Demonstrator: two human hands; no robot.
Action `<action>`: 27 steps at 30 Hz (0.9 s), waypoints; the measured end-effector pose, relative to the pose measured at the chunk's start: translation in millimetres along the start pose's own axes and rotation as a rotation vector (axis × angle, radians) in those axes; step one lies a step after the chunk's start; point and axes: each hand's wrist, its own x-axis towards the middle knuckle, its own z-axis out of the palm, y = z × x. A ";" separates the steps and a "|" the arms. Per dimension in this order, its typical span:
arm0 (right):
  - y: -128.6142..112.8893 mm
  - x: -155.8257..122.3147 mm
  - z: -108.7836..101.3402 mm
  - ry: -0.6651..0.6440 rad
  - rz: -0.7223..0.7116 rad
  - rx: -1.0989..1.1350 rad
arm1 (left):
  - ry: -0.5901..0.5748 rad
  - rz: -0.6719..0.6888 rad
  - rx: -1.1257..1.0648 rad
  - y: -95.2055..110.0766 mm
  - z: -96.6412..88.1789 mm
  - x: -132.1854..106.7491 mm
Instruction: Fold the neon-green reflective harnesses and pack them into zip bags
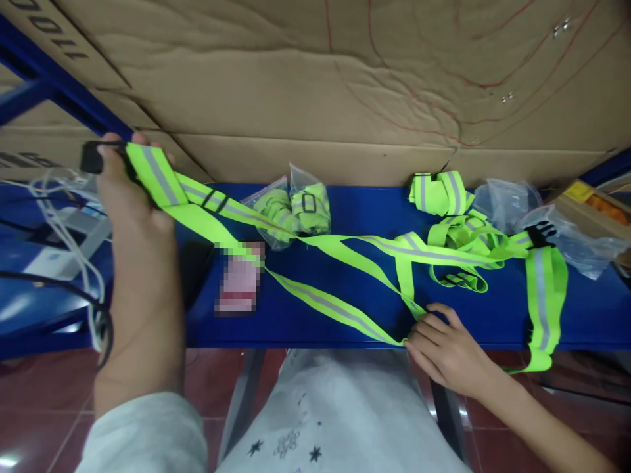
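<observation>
A neon-yellow reflective strap (335, 309) with a grey stripe stretches between my two hands. My left hand (131, 184), raised at the left, is closed around its wide end, where a dark buckle-like piece (91, 157) sticks out past the fingers. Lower down at the table's front edge, my right hand (441, 345) pinches narrow parts of the strap between its fingers. Twisted lengths cross the table between the hands. At the right end a black side-release buckle (542, 233) joins a wide reflective band (541, 295), which hangs over the front edge.
Two bagged neon straps (310, 207) lie at the back of the blue table (365, 203). Loose straps (444, 192) and clear plastic bags (574, 240) are at the right. A pixelated pink card (240, 286) lies left of centre. White cables (64, 230) clutter the left; cardboard (276, 85) stands behind.
</observation>
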 end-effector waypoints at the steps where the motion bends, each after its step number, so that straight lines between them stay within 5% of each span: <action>1: 1.6 1.5 -0.6 0.001 0.021 0.030 | -0.044 0.015 -0.033 1.9 5.2 -6.7; 6: 7.4 7.1 -3.0 0.076 0.064 0.018 | -0.068 0.198 0.037 12.8 28.2 -27.3; 10: 4.6 6.8 -0.1 0.014 0.018 0.022 | -0.207 0.335 -0.012 13.6 31.3 -29.8; 15: -10.3 3.6 1.1 -0.044 -0.038 -0.025 | -0.187 0.283 -0.077 16.9 31.3 -32.0; 18: -2.2 -2.1 -15.2 -0.015 -0.042 -0.059 | -0.181 0.260 -0.072 20.9 31.7 -35.4; 21: 48.5 -22.6 -45.4 0.178 0.168 -0.246 | -0.279 0.273 -0.042 21.5 33.3 -43.2; 23: 104.5 -47.5 -66.6 0.444 0.492 -0.488 | -0.316 0.311 -0.005 19.8 35.5 -50.0; 25: 164.1 -76.2 -83.4 0.590 0.822 -0.614 | -0.278 0.387 0.058 18.1 37.5 -56.8; 27: 212.4 -100.2 -92.5 0.578 1.163 -0.573 | -0.131 0.372 0.134 17.8 38.4 -62.9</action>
